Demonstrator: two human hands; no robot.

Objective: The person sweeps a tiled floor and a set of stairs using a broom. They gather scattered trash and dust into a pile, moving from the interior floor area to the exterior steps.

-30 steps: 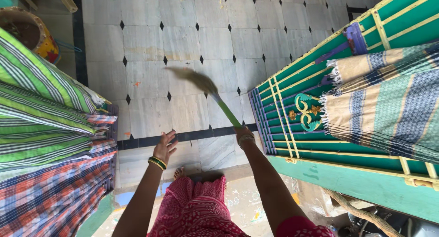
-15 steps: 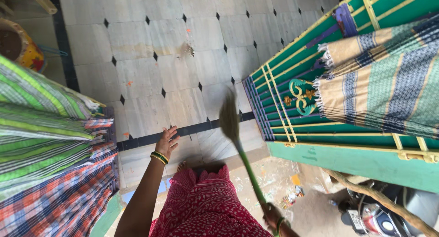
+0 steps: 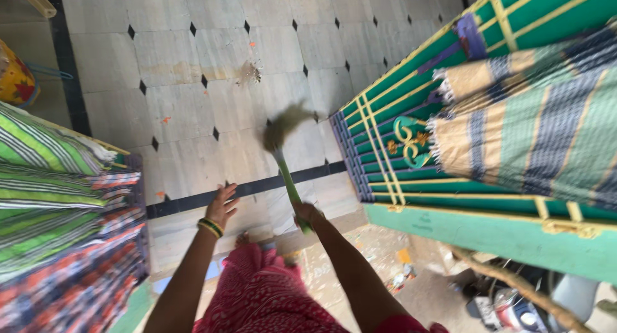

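Sweeping mid-stroke: my right hand (image 3: 305, 212) is clamped on the green-handled broom (image 3: 283, 154), bristles over the pale tiled floor (image 3: 186, 69); my left hand (image 3: 222, 206) hangs spread, empty. Next I judge a pull toward the dust pile (image 3: 250, 71).

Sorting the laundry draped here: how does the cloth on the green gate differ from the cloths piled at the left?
The cloth on the gate is tan with blue and teal bands and a fringed edge; the left pile is bright green-striped and red-blue checked. The gate cloth hangs singly; the left cloths are stacked. Both are patterned fabrics.
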